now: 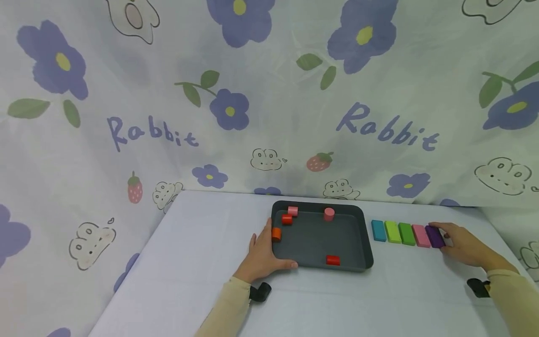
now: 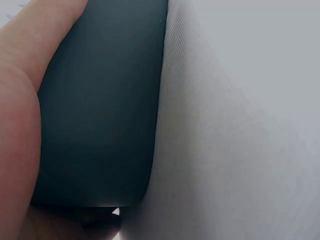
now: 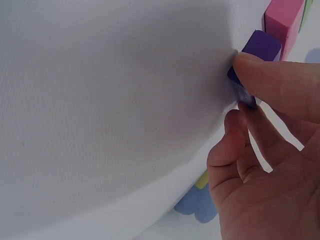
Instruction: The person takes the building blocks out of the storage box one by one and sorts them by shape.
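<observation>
My left hand (image 1: 263,255) rests against the near left corner of a dark grey tray (image 1: 320,234). Its fingers lie straight along the left side, with the thumb along the front wall. In the left wrist view the thumb (image 2: 37,35) lies over the tray's wall (image 2: 107,115). At the right, my right hand (image 1: 465,244) pinches a purple block (image 1: 434,236) between thumb and fingers, at the right end of a row of blocks. The right wrist view shows the thumb on the near end of the purple block (image 3: 262,46), which stands close beside the pink block (image 3: 284,20).
Pink (image 1: 421,235), green (image 1: 406,233), yellow-green (image 1: 393,231) and blue (image 1: 378,230) blocks line up right of the tray. Inside the tray lie several small cylinders: pink (image 1: 329,214), red (image 1: 333,260) and orange (image 1: 276,234). A patterned cloth (image 1: 286,117) hangs behind the white table (image 1: 189,262).
</observation>
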Available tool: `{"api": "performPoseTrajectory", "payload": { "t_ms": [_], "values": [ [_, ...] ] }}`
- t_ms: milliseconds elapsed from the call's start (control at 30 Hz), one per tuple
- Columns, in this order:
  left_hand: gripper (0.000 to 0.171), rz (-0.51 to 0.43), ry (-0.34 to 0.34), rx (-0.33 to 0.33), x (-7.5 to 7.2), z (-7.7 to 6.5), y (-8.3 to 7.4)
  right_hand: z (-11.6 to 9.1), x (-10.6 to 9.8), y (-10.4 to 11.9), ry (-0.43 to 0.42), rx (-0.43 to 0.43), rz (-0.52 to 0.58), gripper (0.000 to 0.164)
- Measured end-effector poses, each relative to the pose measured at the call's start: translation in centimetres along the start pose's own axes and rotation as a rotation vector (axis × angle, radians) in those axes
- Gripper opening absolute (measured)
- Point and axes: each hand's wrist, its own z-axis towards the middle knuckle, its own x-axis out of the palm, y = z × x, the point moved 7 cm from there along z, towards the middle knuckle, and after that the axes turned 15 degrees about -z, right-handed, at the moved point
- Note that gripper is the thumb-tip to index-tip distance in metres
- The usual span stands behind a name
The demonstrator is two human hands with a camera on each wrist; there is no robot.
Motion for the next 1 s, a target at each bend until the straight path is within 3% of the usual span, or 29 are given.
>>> {"api": "performPoseTrajectory", "payload": {
  "t_ms": [367, 667, 1000],
  "values": [
    [0.140, -0.003, -0.002, 0.017, 0.0, -0.2, 0.1, -0.6, -0.1, 0.5, -0.040, -0.027, 0.027, 0.069],
    [0.139, 0.004, 0.001, 0.010, -0.1, -0.3, 0.0, -1.3, -1.0, 0.5, -0.021, 0.035, 0.029, 0.069],
    [0.139, 0.002, -0.001, 0.018, -0.2, -0.3, -0.1, -1.6, -2.6, 2.1, -0.105, 0.030, 0.068, 0.068]
  ]
}}
